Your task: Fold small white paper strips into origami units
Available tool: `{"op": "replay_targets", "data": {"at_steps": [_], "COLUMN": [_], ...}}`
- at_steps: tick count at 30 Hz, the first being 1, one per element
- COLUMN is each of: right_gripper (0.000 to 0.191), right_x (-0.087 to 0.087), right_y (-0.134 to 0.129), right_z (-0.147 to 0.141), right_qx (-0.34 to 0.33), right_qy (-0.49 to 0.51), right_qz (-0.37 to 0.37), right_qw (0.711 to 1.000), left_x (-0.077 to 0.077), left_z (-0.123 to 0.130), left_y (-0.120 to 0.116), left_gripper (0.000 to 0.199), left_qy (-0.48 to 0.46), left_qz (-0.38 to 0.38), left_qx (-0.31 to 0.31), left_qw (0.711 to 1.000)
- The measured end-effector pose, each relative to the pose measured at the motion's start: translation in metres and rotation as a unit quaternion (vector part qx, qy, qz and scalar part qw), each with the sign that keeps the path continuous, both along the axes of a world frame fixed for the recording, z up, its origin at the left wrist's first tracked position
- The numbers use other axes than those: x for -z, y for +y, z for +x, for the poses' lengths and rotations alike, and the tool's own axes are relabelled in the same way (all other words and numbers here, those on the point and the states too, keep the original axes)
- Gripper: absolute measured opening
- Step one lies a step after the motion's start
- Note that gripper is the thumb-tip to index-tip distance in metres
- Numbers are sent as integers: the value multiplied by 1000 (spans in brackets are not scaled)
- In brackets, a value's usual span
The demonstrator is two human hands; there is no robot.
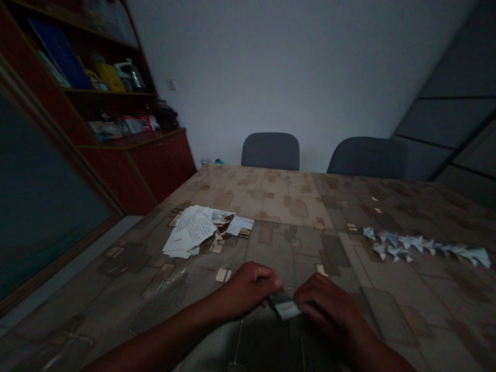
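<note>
In the head view, taking the hands as the clock's centre, the person's left hand (248, 289) and right hand (325, 305) meet low in the frame around a narrow folded strip of grey-and-white paper (285, 306). Each grip looks closed, pinching one end of the strip (the right fingers hide part of it), perhaps to keep the folds from springing apart. Both arms reach in over the mottled brown-and-beige patterned counter (271, 191). At 10 o'clock lies a loose heap of white printed paper sheets (189, 232). At 2 to 3 o'clock, well apart from the hands, runs a row of small folded pale paper shapes (422, 247), set side by side as if kept together. Beyond the far edge stand two dark grey upholstered chairs (270, 151), with a dark red wooden cabinet (163, 165) at 11 o'clock.
</note>
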State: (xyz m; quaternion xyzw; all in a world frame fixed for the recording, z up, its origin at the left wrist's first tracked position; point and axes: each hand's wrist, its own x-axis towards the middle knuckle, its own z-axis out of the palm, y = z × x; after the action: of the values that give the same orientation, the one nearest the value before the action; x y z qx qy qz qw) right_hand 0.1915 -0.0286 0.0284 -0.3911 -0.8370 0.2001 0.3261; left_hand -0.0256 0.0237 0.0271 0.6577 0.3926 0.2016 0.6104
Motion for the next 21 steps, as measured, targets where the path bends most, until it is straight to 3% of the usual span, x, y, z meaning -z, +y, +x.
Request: {"op": "replay_targets", "data": {"at_steps": [4, 6, 11, 17, 21], "right_gripper": [15, 15, 12, 5, 12], "right_x": [0, 0, 2, 2, 1], "right_y": [-3, -4, -5, -7, -8], "right_z": [0, -1, -5, -8, -6], "right_qx": [145, 182, 204, 227, 156], "right_qy": [12, 19, 33, 63, 56], "right_qz": [-12, -4, 30, 14, 16], "right_qw": [989, 983, 978, 972, 986], "left_x": [-1, 0, 2, -1, -3], "left_z": [3, 6, 14, 16, 15], "left_y": [-2, -4, -12, -13, -10], "left_gripper": [50, 55, 65, 54, 43], "left_qy": [-106, -144, -135, -142, -122], "left_qz": [-39, -69, -75, -38, -7], "left_qx": [-58, -73, -100, -130, -147], "left_qw": [992, 984, 983, 980, 982]}}
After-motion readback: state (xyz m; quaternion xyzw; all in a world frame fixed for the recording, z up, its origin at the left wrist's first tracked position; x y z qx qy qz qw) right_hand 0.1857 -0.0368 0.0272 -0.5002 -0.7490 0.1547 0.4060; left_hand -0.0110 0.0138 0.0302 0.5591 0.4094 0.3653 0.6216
